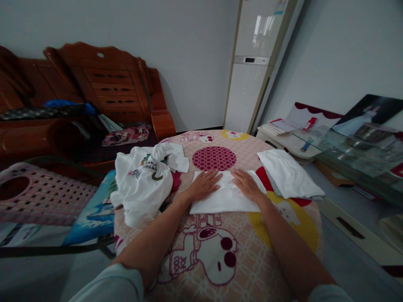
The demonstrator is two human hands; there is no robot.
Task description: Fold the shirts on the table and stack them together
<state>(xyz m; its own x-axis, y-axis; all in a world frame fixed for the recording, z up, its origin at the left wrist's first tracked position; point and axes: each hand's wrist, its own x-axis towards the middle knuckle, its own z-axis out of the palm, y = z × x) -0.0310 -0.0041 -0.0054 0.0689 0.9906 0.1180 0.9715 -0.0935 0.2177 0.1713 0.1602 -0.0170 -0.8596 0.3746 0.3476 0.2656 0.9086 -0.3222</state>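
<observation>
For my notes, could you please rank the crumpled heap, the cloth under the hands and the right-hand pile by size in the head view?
1. crumpled heap
2. cloth under left hand and right hand, and right-hand pile: look alike, unranked.

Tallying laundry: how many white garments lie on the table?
3: flat garment under left hand and right hand; folded garment at right; crumpled garment at left, maybe hiding more.

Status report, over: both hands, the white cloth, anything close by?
Left hand and right hand open, flat on folded white cloth. Cloth lies on table cover. Loose white pile at left, folded stack at right.
</observation>
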